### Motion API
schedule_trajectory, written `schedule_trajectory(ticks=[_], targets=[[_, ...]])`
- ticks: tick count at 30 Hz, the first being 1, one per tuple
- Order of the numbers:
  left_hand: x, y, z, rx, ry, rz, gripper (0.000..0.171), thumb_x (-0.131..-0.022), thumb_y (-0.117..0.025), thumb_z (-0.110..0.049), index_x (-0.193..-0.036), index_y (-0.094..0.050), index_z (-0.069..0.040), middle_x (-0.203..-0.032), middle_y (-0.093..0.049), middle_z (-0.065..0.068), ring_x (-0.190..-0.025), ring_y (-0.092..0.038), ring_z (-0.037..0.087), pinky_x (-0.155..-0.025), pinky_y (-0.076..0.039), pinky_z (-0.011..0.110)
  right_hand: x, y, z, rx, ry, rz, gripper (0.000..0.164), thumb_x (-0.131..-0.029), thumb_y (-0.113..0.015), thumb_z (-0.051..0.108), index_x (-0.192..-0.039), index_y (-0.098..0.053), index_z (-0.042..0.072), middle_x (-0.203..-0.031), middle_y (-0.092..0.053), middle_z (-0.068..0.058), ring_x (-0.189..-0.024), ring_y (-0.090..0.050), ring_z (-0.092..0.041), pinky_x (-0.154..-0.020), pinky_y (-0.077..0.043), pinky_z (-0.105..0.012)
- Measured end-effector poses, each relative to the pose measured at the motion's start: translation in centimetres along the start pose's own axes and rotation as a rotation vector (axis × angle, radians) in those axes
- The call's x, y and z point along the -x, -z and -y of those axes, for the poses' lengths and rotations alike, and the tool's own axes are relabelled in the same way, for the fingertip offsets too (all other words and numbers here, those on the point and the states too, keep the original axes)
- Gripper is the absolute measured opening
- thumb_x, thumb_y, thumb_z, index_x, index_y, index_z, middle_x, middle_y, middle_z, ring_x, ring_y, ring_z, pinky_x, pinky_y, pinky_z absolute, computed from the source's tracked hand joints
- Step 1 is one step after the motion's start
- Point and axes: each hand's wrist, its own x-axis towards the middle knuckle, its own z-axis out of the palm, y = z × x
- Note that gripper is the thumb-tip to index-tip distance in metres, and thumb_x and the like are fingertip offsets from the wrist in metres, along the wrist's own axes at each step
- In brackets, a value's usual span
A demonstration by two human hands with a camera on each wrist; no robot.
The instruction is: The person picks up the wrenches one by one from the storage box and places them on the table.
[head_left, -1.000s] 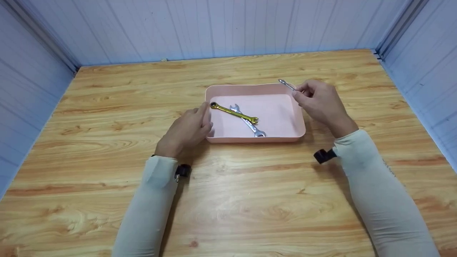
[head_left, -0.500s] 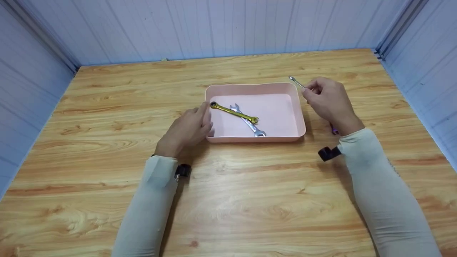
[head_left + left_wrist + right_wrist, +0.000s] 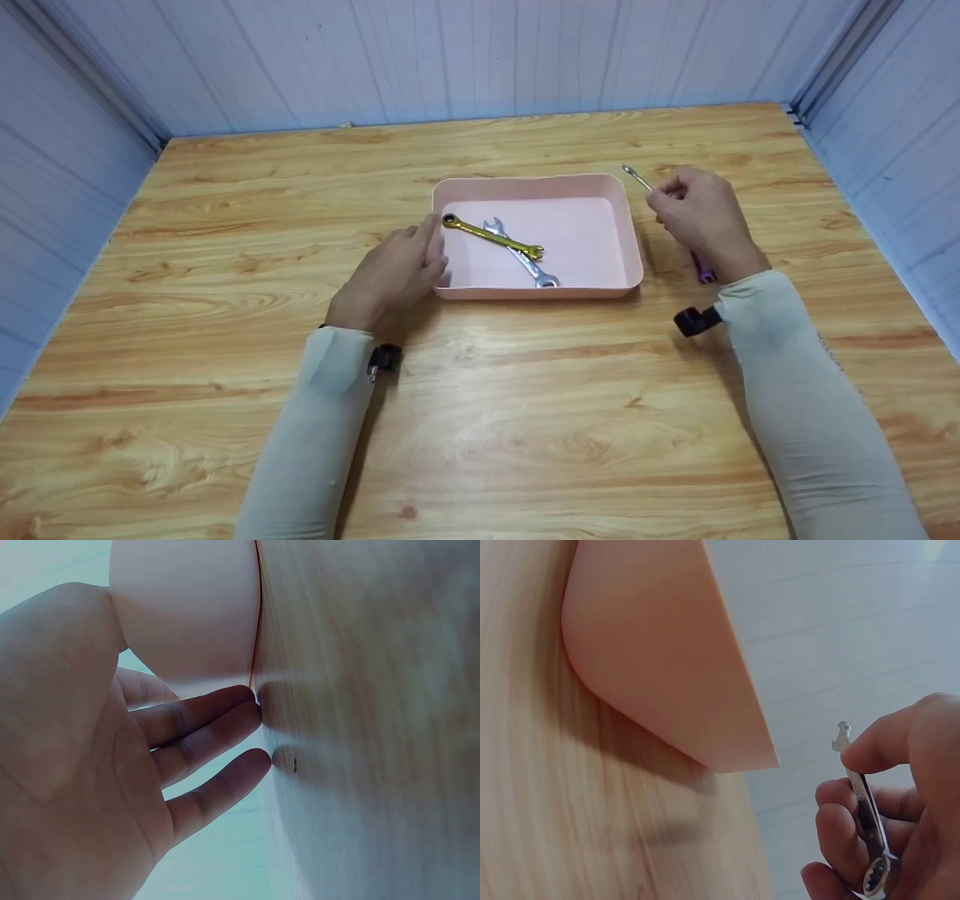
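My right hand [image 3: 701, 214] pinches a small silver combination wrench [image 3: 636, 177] between thumb and fingers, above the table just past the tray's right side. In the right wrist view, the wrench's ring end [image 3: 877, 875] lies near the palm and its open end points away. My left hand [image 3: 390, 274] is at the left wall of the pink tray [image 3: 536, 293], fingers extended; the left wrist view shows fingertips [image 3: 251, 757] at the tabletop. Inside the tray, a gold ratcheting wrench [image 3: 491, 237] lies across a larger silver wrench [image 3: 534, 270].
A purple wrench [image 3: 703, 268] lies on the wooden table [image 3: 525, 420] right of the tray, partly hidden beneath the right hand and wrist. Pale panel walls [image 3: 480, 60] stand behind the table and at both sides.
My right hand has moved rightward with the small wrench, from over the tray's rim to outside it. The purple wrench has come into view. My left hand and the tray's wrenches stay put.
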Motion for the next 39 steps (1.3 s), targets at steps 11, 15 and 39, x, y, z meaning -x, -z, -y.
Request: schedule_trajectory(ticks=[11, 15, 39], targets=[[0.1, 0.0, 0.2, -0.007, -0.024, -0.002, 0.068, -0.104, -0.047, -0.035, -0.162, -0.018, -0.012, -0.15, -0.045, 0.017, -0.132, -0.046, 0.026, -0.111, -0.036, 0.047, -0.7, 0.1, -1.5, -0.001, -0.047, 0.067, 0.028, -0.096, -0.056, 0.03, -0.106, -0.068, 0.007, -0.091, -0.072, -0.012, -0.07, -0.063, -0.016, -0.055, -0.048, -0.03], [0.1, 0.0, 0.2, -0.003, -0.033, -0.012, 0.066, -0.105, -0.044, -0.035, -0.161, -0.019, -0.012, -0.147, -0.048, 0.016, -0.127, -0.049, 0.024, -0.11, -0.038, 0.045, -1.0, 0.1, -1.8, -0.008, -0.073, 0.096, 0.028, -0.097, -0.057, 0.031, -0.106, -0.067, 0.006, -0.086, -0.072, -0.01, -0.067, -0.065, -0.018, -0.052, -0.049, -0.03], [0.1, 0.1, 0.1, -0.011, -0.026, -0.005, 0.064, -0.106, -0.039, -0.036, -0.161, -0.019, -0.011, -0.148, -0.047, 0.014, -0.123, -0.05, 0.024, -0.108, -0.039, 0.044, -1.0, 0.4, -2.4, 0.218, -0.152, 0.215, 0.036, -0.099, -0.054, 0.042, -0.096, -0.067, 0.008, -0.074, -0.071, -0.003, -0.057, -0.06, -0.02, -0.053, -0.044, -0.037]])
